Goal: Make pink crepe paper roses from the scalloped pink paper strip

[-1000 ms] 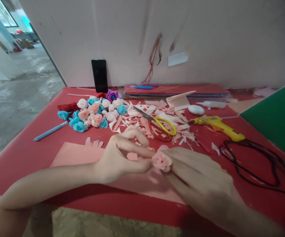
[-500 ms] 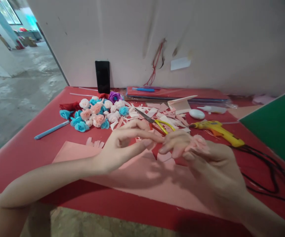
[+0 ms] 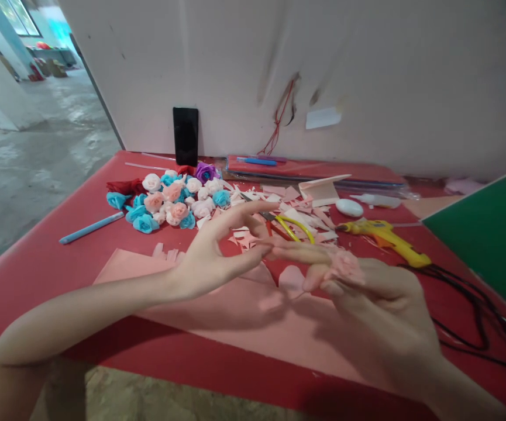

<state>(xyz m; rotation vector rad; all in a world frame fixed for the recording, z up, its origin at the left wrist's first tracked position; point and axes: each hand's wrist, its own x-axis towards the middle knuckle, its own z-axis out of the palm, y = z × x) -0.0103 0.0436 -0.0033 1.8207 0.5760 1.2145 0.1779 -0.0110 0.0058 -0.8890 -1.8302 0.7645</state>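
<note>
A small pink paper flower [image 3: 344, 266] is pinched between the thumb and fingers of my right hand [image 3: 386, 304], whose index finger points left. My left hand [image 3: 213, 251] hovers beside it with thumb and index finger spread; the thumb tip comes close to the right fingertips, and whether they touch I cannot tell. No object shows in the left fingers. Beneath both hands lies a pink paper sheet [image 3: 244, 318], and a rounded pink paper petal [image 3: 291, 280] sits just below the right fingers. Yellow-handled scissors [image 3: 295, 228] rest on paper scraps [image 3: 318, 219] beyond the hands.
Several finished paper roses [image 3: 176, 213] are heaped at back left, near a blue pen-like stick [image 3: 91, 228]. A phone [image 3: 186, 135] leans on the wall. A yellow glue gun [image 3: 386, 237] with a black cord [image 3: 483, 327] and a green board [image 3: 489, 234] are at right.
My left thumb and index finger have spread apart, away from the right fingertips. The right index finger has straightened leftward, and the flower in my right hand has shifted slightly left and down.
</note>
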